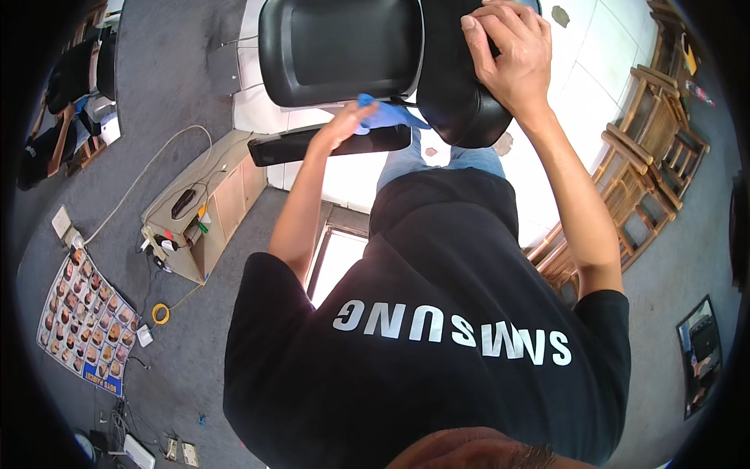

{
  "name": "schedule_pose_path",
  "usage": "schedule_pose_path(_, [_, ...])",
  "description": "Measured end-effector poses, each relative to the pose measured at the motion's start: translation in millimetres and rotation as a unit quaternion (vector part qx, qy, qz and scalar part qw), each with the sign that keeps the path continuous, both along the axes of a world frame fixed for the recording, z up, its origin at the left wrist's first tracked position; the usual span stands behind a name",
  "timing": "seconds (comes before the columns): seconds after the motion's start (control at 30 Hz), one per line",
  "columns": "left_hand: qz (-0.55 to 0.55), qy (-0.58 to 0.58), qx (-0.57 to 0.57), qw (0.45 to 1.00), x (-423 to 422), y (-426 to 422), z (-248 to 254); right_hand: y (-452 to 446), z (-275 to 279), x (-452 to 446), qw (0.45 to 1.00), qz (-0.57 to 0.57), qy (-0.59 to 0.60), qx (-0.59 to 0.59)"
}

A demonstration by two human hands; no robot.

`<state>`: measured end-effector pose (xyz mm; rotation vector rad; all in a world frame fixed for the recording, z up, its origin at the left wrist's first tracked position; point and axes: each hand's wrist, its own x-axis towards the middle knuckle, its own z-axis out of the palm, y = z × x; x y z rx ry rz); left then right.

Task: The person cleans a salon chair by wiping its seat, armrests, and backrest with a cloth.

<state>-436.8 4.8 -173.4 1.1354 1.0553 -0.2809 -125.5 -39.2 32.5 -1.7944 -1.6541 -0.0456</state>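
Observation:
A black padded chair fills the top of the view, with its seat (351,47), a backrest (465,109) and an armrest (273,148) on the near side. A blue cloth (387,117) hangs from my left hand (340,129), which is closed on it just above the armrest, between the seat and the backrest. My right hand (516,59) lies on the backrest, fingers curled over its upper part. The fingertips are partly hidden at the frame's top edge.
Wooden chairs (625,180) stand along the right wall. To the left are a cabinet (226,195) with cables on it, a white cord (137,172) and a haircut poster (86,320). A mirror (82,94) hangs far left. White tiles (582,86) cover the floor.

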Motion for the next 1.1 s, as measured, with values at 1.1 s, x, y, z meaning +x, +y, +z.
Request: schedule_pose_path(1.1, [0.581,0.289,0.259,0.715,-382.1,-26.4,-90.1,-2.2,-28.8,12.5,0.992,0.029,-0.117,-0.028])
